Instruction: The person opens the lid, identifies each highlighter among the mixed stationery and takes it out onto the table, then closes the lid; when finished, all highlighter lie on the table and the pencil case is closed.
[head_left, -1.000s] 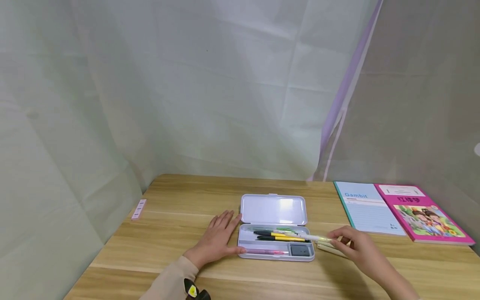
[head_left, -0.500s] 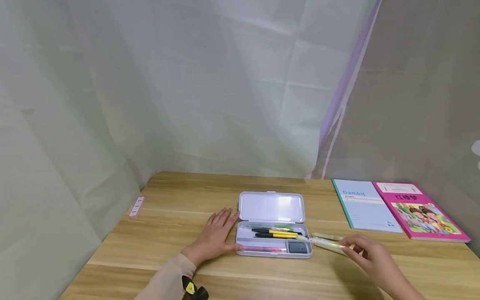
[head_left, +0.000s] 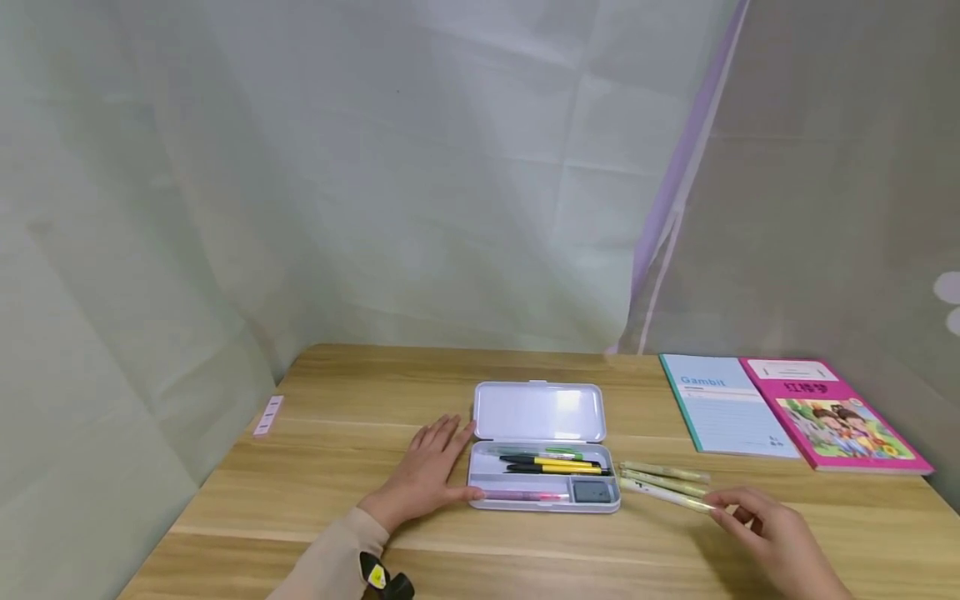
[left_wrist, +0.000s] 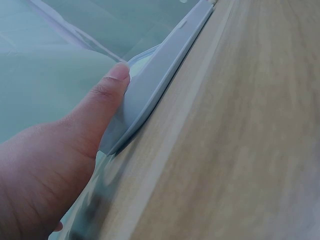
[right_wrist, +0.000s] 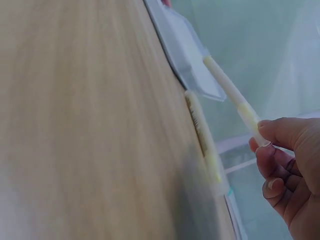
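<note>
Beside an open white pencil case (head_left: 516, 412), my left hand (head_left: 420, 483) lies with fingers spread, its thumb touching the left edge. In the left wrist view, the straight thumb (left_wrist: 102, 97) presses on the case's corner. My right hand (head_left: 772, 533) pinches one end of a slim white and pale yellow pen (right_wrist: 232, 92) between thumb and fingers. The right wrist view shows this pen raised off the table. Two similar yellowish pens (head_left: 667, 472) lie right of the case. Inside are black-and-yellow pens (head_left: 558, 469), a green-tipped pen (head_left: 562, 454), a pinkish pen (head_left: 521, 496) and a dark grey block (head_left: 592, 492).
A light blue notebook (head_left: 727, 408) and a pink book (head_left: 840, 417) lie side by side at the back right of the wooden table (head_left: 360, 392). A small pink strip (head_left: 268, 416) lies near the left edge. Pale curtains (head_left: 450, 208) hang behind.
My right hand has carried the white and yellow pen rightward from over the pencil case, to beside the two yellowish pens. My left hand has stayed at the case. The view shifted slightly.
</note>
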